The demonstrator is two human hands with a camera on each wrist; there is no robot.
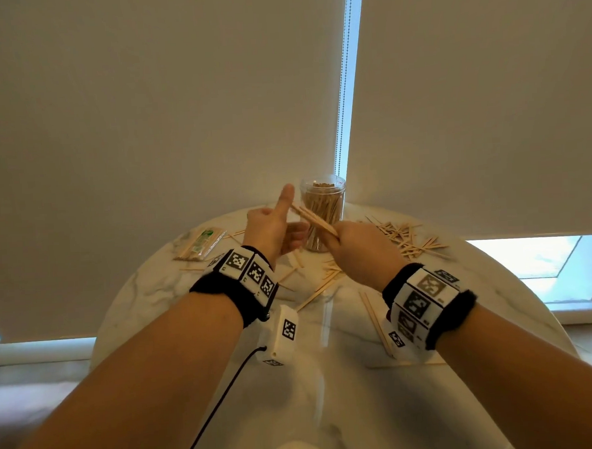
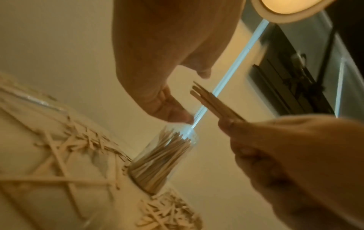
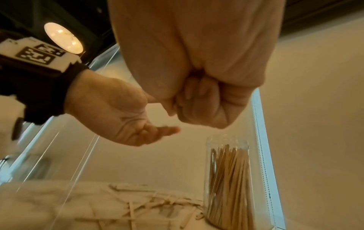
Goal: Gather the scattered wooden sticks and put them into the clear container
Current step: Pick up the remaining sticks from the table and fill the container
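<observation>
Right hand [image 1: 352,245] has its grip curled tight round a small bundle of wooden sticks [image 1: 313,220], their free ends angled up toward the left hand [image 1: 270,227]. That left grip is loose, palm open, thumb up, holding nothing, just beside the bundle's tips. Behind both, the clear container [image 1: 323,211] stands upright at the far edge of the surface [image 1: 347,376], packed with sticks. Scattered sticks [image 1: 406,237] lie near the far right edge, more in the middle
</observation>
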